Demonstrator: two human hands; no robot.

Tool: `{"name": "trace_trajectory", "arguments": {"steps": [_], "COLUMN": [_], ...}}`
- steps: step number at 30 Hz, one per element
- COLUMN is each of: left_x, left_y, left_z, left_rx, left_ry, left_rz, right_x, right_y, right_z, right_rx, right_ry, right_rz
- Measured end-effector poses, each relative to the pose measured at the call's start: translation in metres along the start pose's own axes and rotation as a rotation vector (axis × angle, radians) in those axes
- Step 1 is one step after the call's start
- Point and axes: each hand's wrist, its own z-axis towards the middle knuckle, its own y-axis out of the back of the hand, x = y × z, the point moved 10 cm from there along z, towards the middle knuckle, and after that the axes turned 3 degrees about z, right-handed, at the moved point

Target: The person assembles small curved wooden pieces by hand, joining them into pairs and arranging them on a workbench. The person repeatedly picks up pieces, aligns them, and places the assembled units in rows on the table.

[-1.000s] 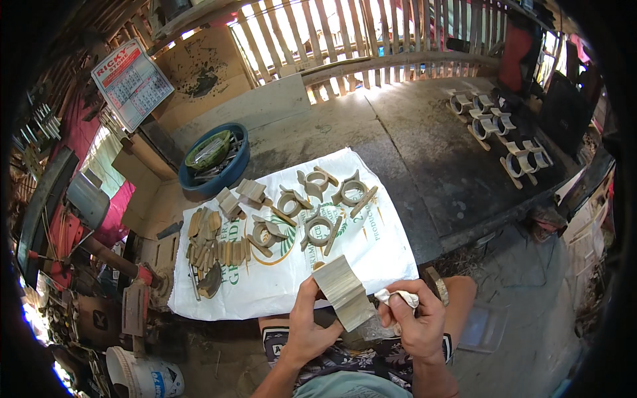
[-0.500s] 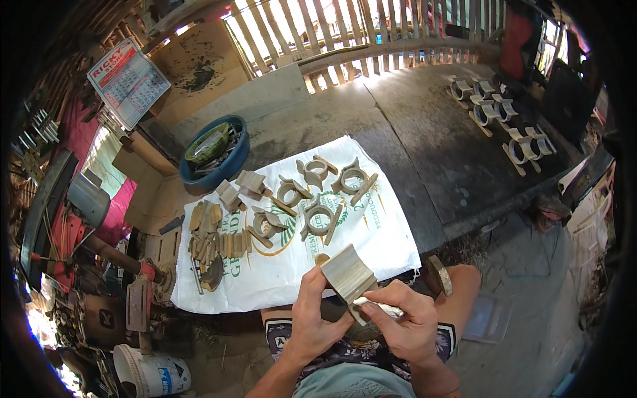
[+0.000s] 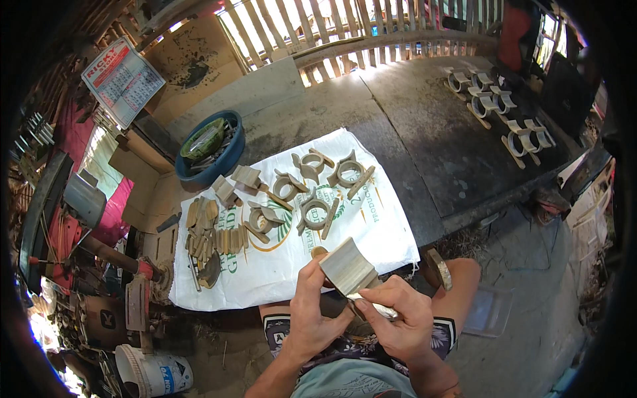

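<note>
A curved, grooved piece of pale brown wood (image 3: 348, 266) is tilted between my hands above my lap. My left hand (image 3: 310, 322) grips its left side, thumb underneath and fingers behind. My right hand (image 3: 406, 318) pinches a slim white tool that looks wrapped (image 3: 379, 309), its tip against the lower right edge of the wood. What the tip is made of cannot be made out. Just beyond lies a white printed sack (image 3: 269, 292), bearing several ring-shaped wooden assemblies (image 3: 303, 217) and a pile of small wooden offcuts (image 3: 199, 242).
A blue basin (image 3: 232, 159) with tools and a green container stands behind the sack. Several curved wooden pieces (image 3: 486, 103) sit in rows on the dark table (image 3: 424, 176) at right. Red-and-grey machinery (image 3: 86, 199) is at left; a white bucket (image 3: 169, 378) stands below.
My right hand has shifted slightly, and the white tool now slants more steeply down to the right. My left hand keeps its hold on the wood. The whole view has moved a little.
</note>
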Motion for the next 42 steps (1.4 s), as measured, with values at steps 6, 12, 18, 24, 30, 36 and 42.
{"name": "trace_trajectory", "arguments": {"steps": [6, 12, 18, 24, 30, 36, 42], "left_x": [-0.003, -0.007, -0.011, -0.01, -0.009, -0.009, -0.008], "left_y": [0.001, 0.003, 0.003, 0.003, 0.004, 0.005, 0.006], "left_z": [0.001, 0.002, 0.003, 0.002, -0.001, -0.003, -0.004], "left_rx": [0.0, -0.006, 0.006, 0.018, 0.019, 0.021, 0.01], "left_ry": [-0.018, -0.049, -0.045, -0.03, -0.035, -0.05, -0.065], "left_rz": [0.009, 0.044, 0.067, 0.075, 0.06, 0.041, 0.032], "right_x": [0.005, 0.005, 0.0, -0.005, -0.01, -0.012, -0.012], "right_y": [0.0, 0.002, 0.007, 0.011, 0.018, 0.021, 0.023], "right_z": [0.002, 0.002, 0.002, 0.001, 0.001, 0.0, 0.0], "right_rx": [-0.007, -0.027, -0.045, -0.059, -0.095, -0.115, -0.117], "right_ry": [0.032, 0.043, 0.026, 0.012, -0.008, -0.012, -0.009], "right_rz": [-0.03, -0.05, -0.073, -0.085, -0.091, -0.109, -0.109]}}
